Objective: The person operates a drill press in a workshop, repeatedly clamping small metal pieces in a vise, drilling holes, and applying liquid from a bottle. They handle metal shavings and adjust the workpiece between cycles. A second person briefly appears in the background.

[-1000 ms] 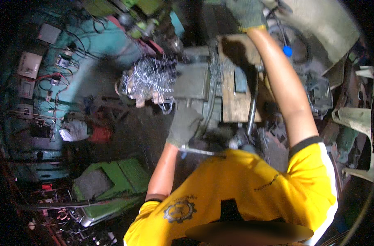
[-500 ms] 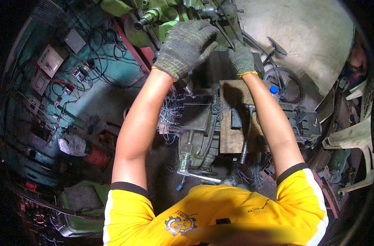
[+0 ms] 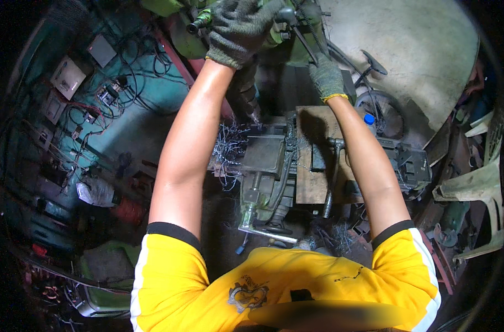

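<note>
Both my hands wear grey knitted gloves. My left hand (image 3: 242, 32) is raised over the head of a green drilling machine (image 3: 279, 36), its fingers extended and partly cut off by the top edge. My right hand (image 3: 325, 76) is closed around the end of a metal lever (image 3: 303, 45) that slopes down from the machine. Below my left hand, a drill spindle with its bit (image 3: 250, 99) points down toward a machine vise (image 3: 265, 152). Curly metal shavings (image 3: 229, 145) lie heaped at the vise's left side.
A wooden board (image 3: 308, 191) right of the vise carries a metal bar handle (image 3: 331, 180). A blue-capped bottle (image 3: 369, 120) and a bicycle (image 3: 376, 108) stand beyond my right forearm. Cables and electrical boxes (image 3: 68, 77) are at left, a broken pale plastic chair (image 3: 473, 185) at right.
My left hand has moved up and slightly left, farther over the machine head, uncovering more of the spindle. My right hand stays on the lever, nearly unmoved.
</note>
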`<state>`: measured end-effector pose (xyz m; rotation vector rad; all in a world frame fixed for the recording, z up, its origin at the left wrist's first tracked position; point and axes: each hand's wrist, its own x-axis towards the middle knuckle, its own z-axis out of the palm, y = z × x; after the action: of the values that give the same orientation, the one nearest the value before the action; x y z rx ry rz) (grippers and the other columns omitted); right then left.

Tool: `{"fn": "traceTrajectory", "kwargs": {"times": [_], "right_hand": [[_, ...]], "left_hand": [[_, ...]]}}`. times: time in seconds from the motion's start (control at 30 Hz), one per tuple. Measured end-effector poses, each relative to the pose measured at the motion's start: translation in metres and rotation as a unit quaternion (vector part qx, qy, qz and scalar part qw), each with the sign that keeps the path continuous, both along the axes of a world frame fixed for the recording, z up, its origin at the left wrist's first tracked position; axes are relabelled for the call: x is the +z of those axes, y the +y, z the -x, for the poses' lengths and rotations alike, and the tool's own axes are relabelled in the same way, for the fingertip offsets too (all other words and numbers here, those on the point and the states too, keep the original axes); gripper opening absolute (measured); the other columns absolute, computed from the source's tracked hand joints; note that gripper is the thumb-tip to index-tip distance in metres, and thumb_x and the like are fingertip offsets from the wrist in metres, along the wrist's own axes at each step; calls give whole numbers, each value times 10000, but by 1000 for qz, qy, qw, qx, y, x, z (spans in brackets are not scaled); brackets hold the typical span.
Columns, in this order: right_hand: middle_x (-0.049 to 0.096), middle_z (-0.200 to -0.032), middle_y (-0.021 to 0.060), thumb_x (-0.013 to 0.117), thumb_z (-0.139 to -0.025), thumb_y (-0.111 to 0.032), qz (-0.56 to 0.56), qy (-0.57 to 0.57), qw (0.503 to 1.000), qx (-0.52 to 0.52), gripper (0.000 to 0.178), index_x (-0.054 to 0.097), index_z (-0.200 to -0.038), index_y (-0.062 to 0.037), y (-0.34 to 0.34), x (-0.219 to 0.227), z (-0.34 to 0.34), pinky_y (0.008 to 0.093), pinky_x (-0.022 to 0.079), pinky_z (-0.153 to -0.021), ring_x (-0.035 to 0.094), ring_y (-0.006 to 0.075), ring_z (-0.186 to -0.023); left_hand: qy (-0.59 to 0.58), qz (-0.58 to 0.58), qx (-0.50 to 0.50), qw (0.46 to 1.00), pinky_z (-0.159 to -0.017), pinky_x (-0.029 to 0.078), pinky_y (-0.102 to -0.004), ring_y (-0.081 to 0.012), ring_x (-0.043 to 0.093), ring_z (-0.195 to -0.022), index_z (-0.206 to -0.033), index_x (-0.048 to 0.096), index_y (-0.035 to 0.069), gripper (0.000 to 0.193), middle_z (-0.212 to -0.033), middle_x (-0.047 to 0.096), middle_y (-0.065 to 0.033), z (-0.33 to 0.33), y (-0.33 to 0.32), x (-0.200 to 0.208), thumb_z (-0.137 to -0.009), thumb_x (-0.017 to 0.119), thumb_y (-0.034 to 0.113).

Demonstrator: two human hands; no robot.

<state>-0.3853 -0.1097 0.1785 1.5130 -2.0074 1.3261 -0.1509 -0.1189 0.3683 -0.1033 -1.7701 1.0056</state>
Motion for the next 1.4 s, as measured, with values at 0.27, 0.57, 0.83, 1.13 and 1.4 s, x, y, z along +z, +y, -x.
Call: {"fn": "traceTrajectory", "kwargs": {"times": [0.27, 0.57, 0.83, 1.13, 1.4], "right_hand": [[708, -1024, 281, 623, -928, -308, -16, 1, 1000, -16, 312, 672, -1088, -44, -2, 1, 1, 570, 528, -880, 675, 478, -985], [711, -1002, 280, 609, -934, -307, -47, -1, 999, -13, 295, 677, -1081, -61, 8, 9, 0, 587, 524, -867, 682, 480, -960], [707, -1006, 285, 616, -934, -329, 30, 45, 998, -28, 326, 667, -1054, -30, 7, 2, -2, 559, 551, -848, 687, 469, -944], [704, -836, 249, 607, -863, -219, 0, 61, 996, -66, 428, 591, -1271, -88, -32, 5, 37, 579, 541, -707, 687, 469, -779], [697, -846, 256, 602, -861, -179, 89, 136, 986, -31, 551, 549, -1409, -195, -86, 14, 87, 574, 542, -700, 680, 464, -772]], "left_hand": [[24, -116, 12, 993, -784, 538, -474, -323, 687, -892, -1125, 736, 208, 316, -913, 695, -101, 16, -9, -17, -816, 701, 151], [-104, -126, 183, 969, -726, 494, -457, -279, 675, -827, -811, 671, 154, 212, -802, 665, -68, 6, -1, -80, -902, 661, 345], [-204, -81, 103, 970, -789, 530, -459, -293, 682, -929, -1034, 704, 163, 224, -984, 697, -89, -12, 4, -62, -814, 690, 201], [-163, -447, 25, 879, -943, 519, -529, -431, 638, -1145, -1170, 697, 101, 427, -1244, 663, -190, -129, 109, -227, -753, 785, 77], [-144, -864, 24, 481, -845, 550, -382, -232, 701, -923, -1068, 723, 71, 184, -1022, 746, -107, -159, 200, -327, -888, 744, 107]]}}
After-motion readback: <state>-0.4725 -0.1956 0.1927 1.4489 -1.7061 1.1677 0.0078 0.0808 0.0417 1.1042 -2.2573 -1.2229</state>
